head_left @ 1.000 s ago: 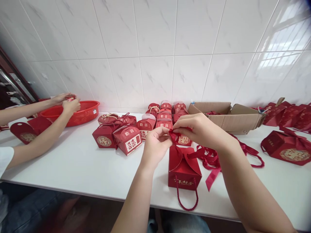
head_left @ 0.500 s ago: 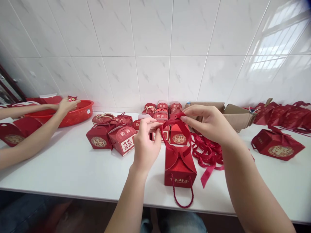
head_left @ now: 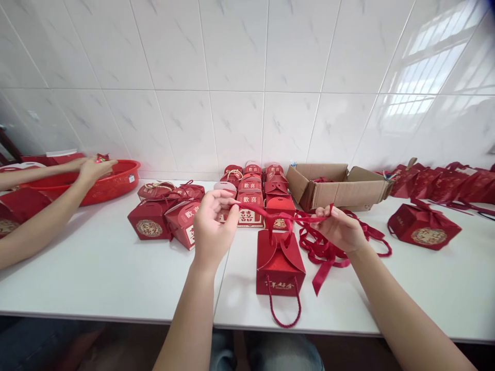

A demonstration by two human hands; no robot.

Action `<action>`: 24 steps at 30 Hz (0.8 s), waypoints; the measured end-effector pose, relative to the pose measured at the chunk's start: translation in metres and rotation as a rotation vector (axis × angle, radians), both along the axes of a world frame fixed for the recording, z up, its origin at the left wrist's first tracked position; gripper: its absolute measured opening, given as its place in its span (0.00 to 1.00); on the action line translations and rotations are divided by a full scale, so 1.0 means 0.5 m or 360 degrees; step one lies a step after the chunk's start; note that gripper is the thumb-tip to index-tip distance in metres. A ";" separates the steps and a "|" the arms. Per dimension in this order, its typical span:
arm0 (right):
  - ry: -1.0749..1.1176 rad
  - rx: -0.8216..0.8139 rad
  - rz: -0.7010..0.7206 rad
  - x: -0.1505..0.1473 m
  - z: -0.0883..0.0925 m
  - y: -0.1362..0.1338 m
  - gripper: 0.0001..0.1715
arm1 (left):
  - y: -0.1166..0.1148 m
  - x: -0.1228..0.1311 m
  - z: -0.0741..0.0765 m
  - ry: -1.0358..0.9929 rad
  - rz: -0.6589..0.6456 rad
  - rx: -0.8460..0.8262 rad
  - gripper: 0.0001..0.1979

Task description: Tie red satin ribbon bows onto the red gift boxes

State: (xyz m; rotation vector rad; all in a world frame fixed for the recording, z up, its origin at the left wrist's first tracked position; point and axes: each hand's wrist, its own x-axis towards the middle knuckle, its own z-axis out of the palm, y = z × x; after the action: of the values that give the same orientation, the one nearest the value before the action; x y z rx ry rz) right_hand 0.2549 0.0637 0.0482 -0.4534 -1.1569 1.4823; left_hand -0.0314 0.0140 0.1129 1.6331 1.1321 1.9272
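Note:
A red gift box [head_left: 281, 263] with gold lettering and a cord handle stands upright near the table's front edge. Red ribbon [head_left: 261, 210] comes up through its top and is stretched sideways above it. My left hand [head_left: 215, 226] pinches one end of this ribbon, left of the box. To the right, my right hand [head_left: 341, 226] grips the other end between thumb and fingers. The ribbon crosses over itself above the lid. Loose red ribbon [head_left: 323, 263] lies in a tangle beside the box, partly behind my right hand.
Finished-looking red boxes [head_left: 149, 219] stand at the left and in the middle rear. Behind the ribbon is an open cardboard box [head_left: 340, 193]. Another red box [head_left: 424, 226] sits at the right. A co-worker's hands [head_left: 95, 167] hold a small packet over a red basin [head_left: 112, 190].
My hands have moved apart and my right hand has come lower, drawing the ribbon from a raised loop into a nearly level line. The view has shifted slightly.

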 end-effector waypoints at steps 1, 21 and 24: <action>0.0023 0.0008 0.0051 0.000 -0.001 -0.002 0.07 | 0.002 0.000 0.000 -0.0044 -0.0018 -0.0040 0.09; 0.0315 0.0158 0.0235 0.005 -0.007 -0.013 0.22 | 0.023 -0.005 -0.044 -0.0164 -0.0058 -0.0311 0.16; 0.0232 0.0156 0.0105 0.009 -0.011 -0.014 0.25 | 0.027 -0.010 -0.047 -0.0135 0.0015 -0.0302 0.15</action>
State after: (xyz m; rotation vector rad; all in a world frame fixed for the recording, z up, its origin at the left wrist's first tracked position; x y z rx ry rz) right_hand 0.2592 0.0569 0.0427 -0.2383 -1.1317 1.4824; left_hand -0.0366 0.0274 0.0894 1.4351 1.2486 1.8150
